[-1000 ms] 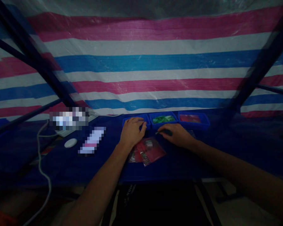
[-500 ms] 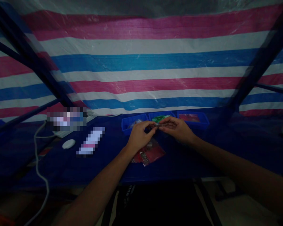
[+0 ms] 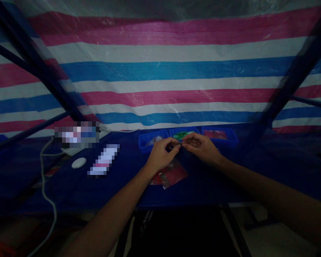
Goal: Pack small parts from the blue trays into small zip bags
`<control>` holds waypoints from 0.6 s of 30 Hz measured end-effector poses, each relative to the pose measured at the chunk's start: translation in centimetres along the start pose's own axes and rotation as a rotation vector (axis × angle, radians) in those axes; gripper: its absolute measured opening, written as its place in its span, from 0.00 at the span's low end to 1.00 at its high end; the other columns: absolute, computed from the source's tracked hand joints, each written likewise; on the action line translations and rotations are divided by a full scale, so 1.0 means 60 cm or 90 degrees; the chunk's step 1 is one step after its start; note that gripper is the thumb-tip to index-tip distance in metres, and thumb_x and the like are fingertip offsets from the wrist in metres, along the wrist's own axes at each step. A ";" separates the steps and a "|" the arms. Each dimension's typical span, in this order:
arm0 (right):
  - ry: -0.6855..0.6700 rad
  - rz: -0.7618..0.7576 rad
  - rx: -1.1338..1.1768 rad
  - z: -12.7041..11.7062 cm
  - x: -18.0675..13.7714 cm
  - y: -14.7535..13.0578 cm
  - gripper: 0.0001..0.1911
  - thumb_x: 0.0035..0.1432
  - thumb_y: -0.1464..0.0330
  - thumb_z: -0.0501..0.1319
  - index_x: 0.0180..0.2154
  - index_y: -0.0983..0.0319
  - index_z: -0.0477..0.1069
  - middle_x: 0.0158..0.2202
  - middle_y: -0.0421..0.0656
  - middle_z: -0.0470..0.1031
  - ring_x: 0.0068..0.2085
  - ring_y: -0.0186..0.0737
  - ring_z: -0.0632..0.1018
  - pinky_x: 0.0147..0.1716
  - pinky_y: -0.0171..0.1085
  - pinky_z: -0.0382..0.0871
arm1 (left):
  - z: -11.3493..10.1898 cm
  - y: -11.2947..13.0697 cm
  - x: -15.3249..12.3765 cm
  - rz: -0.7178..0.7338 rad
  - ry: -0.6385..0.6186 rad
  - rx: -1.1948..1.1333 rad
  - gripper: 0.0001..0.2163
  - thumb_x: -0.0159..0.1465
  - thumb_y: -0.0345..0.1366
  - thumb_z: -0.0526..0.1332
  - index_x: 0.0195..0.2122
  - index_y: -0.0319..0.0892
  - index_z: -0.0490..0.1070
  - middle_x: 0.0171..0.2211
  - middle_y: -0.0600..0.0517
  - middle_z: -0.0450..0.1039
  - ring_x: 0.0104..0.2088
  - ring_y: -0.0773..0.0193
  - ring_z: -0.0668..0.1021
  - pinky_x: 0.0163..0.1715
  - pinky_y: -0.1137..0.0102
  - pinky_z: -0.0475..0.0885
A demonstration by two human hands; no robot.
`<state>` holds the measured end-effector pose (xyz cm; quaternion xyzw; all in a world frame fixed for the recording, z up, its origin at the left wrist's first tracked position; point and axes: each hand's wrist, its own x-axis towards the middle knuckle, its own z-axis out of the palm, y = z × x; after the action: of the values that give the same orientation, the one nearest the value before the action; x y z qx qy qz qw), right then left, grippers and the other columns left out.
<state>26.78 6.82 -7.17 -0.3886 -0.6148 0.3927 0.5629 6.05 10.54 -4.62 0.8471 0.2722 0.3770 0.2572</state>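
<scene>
Head view: at the far left a white cable (image 3: 44, 185) is trailing over the near edge of the blue bench (image 3: 123, 185), and a round white thing (image 3: 79, 162) is lying just right of it. Behind everything a striped tarp (image 3: 160, 71) is hanging.

Toward the middle, the left tray (image 3: 142, 144) is sitting at the far side of the bench, its contents too dark to tell. The left hand (image 3: 162, 155) is hovering just in front of it, fingers curled in narrow, thumb and forefinger pinching a small piece (image 3: 180, 143). Beneath this hand, some red packets (image 3: 171, 175) are lying flat on the bench, partly overlapping one another.

The small piece is being held above the bench, between the two hands and in front of the middle tray (image 3: 195, 128), which is holding green pieces (image 3: 182, 135). The piece is too small and dim to name. It is looking very light and thin, probably easy to drop or let slip, so a fingertip pinch at each end, as both hands are doing, is seeming the right hold; a firm squeeze could bend it.

The right hand (image 3: 202, 148) is meeting the left from the other side, its fingers also drawn together on the same piece. Beyond it, the right tray (image 3: 231, 141) is holding something red (image 3: 215, 134).
</scene>
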 end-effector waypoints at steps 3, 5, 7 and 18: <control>-0.004 0.010 0.005 -0.001 -0.001 -0.004 0.14 0.57 0.61 0.72 0.44 0.59 0.77 0.42 0.44 0.81 0.44 0.41 0.82 0.50 0.43 0.77 | 0.000 0.002 0.001 -0.004 -0.005 -0.021 0.06 0.69 0.36 0.61 0.41 0.41 0.76 0.37 0.51 0.80 0.36 0.63 0.80 0.38 0.69 0.72; -0.003 0.013 0.011 -0.002 -0.001 -0.005 0.14 0.56 0.61 0.72 0.43 0.58 0.78 0.41 0.44 0.82 0.44 0.41 0.82 0.49 0.43 0.77 | -0.001 0.004 0.001 -0.003 -0.010 -0.026 0.05 0.68 0.36 0.62 0.41 0.41 0.76 0.37 0.52 0.80 0.36 0.63 0.79 0.38 0.69 0.72; 0.003 0.014 0.019 -0.002 -0.001 -0.005 0.15 0.55 0.61 0.73 0.43 0.58 0.78 0.42 0.44 0.82 0.44 0.42 0.82 0.49 0.43 0.77 | -0.001 0.006 0.001 -0.001 -0.016 -0.028 0.06 0.69 0.37 0.61 0.42 0.41 0.76 0.38 0.51 0.80 0.37 0.62 0.80 0.39 0.68 0.72; 0.004 0.027 0.060 0.003 0.001 -0.003 0.15 0.54 0.64 0.74 0.43 0.59 0.77 0.41 0.43 0.80 0.41 0.37 0.81 0.46 0.39 0.76 | 0.004 0.001 0.002 0.007 -0.022 -0.020 0.04 0.67 0.33 0.60 0.39 0.40 0.73 0.35 0.52 0.76 0.35 0.64 0.77 0.37 0.69 0.70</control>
<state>26.58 6.80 -6.97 -0.3760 -0.5855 0.4319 0.5738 6.32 10.51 -4.71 0.8510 0.2571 0.3677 0.2730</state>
